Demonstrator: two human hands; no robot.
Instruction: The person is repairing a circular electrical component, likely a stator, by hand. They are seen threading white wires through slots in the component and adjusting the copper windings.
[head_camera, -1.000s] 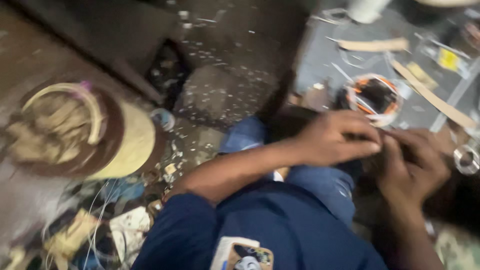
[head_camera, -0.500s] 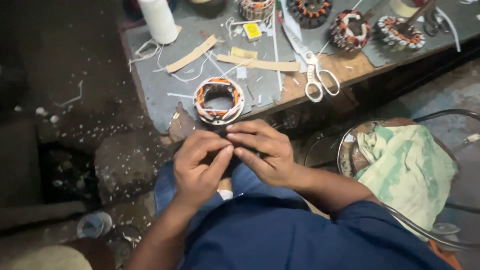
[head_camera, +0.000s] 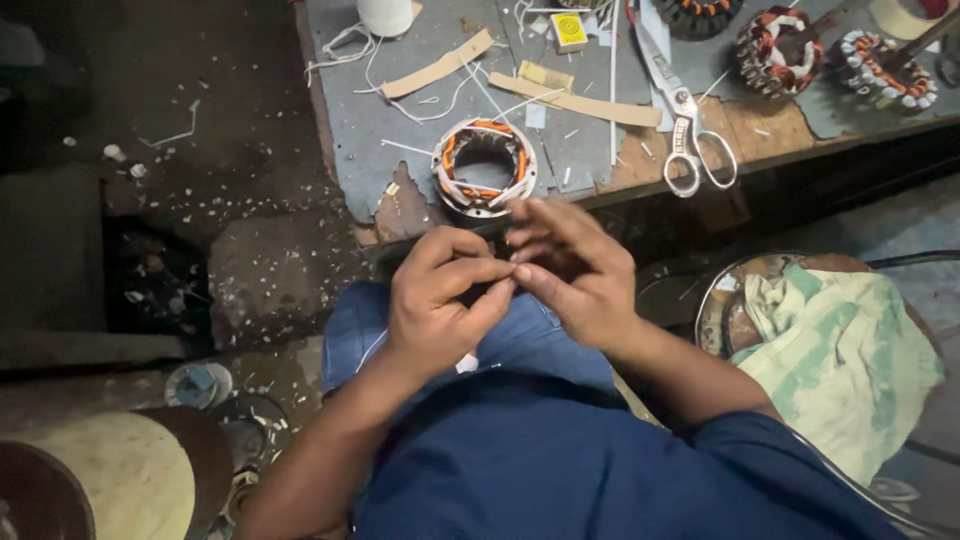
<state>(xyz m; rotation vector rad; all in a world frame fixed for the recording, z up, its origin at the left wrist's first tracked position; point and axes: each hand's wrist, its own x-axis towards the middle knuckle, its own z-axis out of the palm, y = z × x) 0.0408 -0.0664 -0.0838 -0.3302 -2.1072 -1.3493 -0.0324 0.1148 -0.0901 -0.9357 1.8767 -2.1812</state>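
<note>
My left hand (head_camera: 440, 305) and my right hand (head_camera: 575, 270) meet above my knees, fingertips pinched together on something small that I cannot make out. Just beyond them a round motor stator (head_camera: 483, 167) with orange and white windings sits at the near edge of a low grey workbench (head_camera: 380, 130). Neither hand touches the stator. My blue shirt and jeans fill the bottom of the view.
Scissors (head_camera: 680, 120), cardboard strips (head_camera: 575, 103), a white thread spool (head_camera: 385, 15), a small yellow box (head_camera: 570, 30) and more wound stators (head_camera: 770, 50) lie on the bench. A stool with a green cloth (head_camera: 840, 350) stands at my right. The dark floor is littered with scraps.
The view has swung from the floor at my left up to the bench. My hands have stayed together in front of me, fingers working at the same spot.
</note>
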